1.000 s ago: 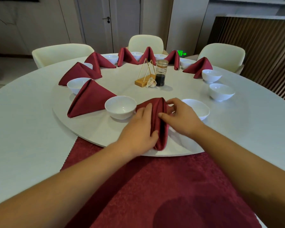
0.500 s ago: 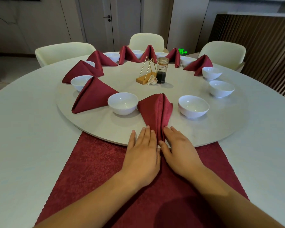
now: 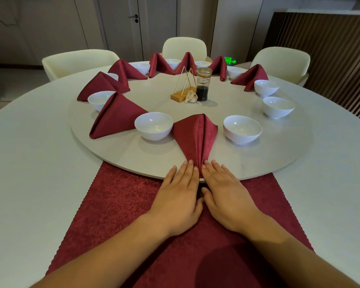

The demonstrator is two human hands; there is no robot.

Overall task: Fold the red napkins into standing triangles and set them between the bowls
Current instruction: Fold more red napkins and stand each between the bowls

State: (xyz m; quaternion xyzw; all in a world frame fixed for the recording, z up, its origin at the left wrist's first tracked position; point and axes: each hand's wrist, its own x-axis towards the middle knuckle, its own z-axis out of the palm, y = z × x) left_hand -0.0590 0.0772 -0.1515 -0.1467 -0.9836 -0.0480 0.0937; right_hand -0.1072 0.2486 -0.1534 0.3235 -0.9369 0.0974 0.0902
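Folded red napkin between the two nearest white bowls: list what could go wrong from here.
1. The folded red cloth napkin has its narrow tip at the rim of the round pale turntable, flanked by the flat left hand and right hand; on release its folds may spring open.
2. Its left corner appears to touch the near-left white bowl; a nudge could shift that bowl.

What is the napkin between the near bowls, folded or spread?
Folded: the napkin makes a peaked triangle with a middle crease.
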